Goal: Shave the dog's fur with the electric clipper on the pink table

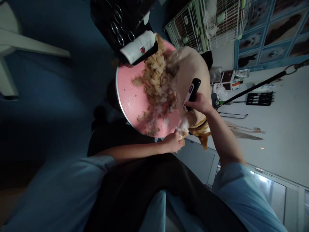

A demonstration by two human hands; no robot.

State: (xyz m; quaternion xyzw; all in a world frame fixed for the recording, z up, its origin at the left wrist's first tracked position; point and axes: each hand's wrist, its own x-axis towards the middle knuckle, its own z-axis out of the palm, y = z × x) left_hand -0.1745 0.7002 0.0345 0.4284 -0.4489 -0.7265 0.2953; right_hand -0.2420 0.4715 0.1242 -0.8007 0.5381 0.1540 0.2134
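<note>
A dog (193,62) with a close-shorn, pale body stands on a round pink grooming table (129,100). Its orange-and-white head (201,132) faces down and is partly hidden by my forearm. My right hand (201,103) grips a black hair clipper (193,90), its lower end against the dog's side near the shoulder. Closed around a fluffy white-and-tan dog's paw (183,127) is my left hand (173,142), at the table's near edge. Heaps of cut tan fur (156,75) lie beside the dog.
A black tray holds several scissors (117,30) and a white bottle (140,46) at the table's far left edge. Wire cages (188,29) stand behind. A black strap (256,85) runs from the right toward the dog. Tools hang on the wall, and a white stool (31,45) is at left.
</note>
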